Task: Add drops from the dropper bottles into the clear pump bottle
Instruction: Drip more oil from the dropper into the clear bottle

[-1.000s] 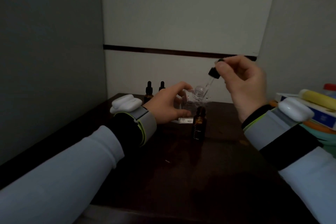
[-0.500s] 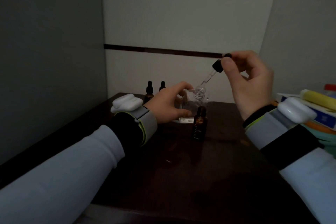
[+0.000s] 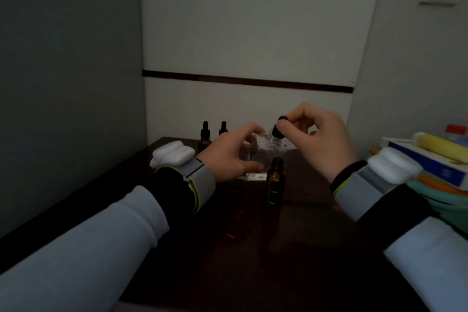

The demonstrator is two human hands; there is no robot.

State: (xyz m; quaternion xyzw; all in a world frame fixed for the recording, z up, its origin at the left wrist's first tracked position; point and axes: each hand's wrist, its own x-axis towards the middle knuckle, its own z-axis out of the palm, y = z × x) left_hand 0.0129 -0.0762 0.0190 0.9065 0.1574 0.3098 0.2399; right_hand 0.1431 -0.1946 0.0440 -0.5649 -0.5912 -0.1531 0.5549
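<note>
Spare dropper bottles [image 3: 205,134]: two, capped, upright at the far left of the tabletop [image 3: 253,248].
Left hand [image 3: 228,157]: curled round the side of the clear pump bottle [image 3: 272,147], steadying it.
Pump bottle: centre-back of the tabletop, neck open, no pump fitted. Probably light, thin-walled and easily tipped. Hold the body low, without squeezing.
Amber bottle [image 3: 275,180]: uncapped, upright, just in front.
Dropper [image 3: 278,129]: at the open neck, glass stem hidden. Fragile, so take it by the bulb and collar.
Right hand [image 3: 319,139]: thumb and fingertips pinching the bulb.

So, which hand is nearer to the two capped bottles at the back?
Left. The left hand sits just right of the capped bottles; the right hand pinches the dropper farther right.
</note>
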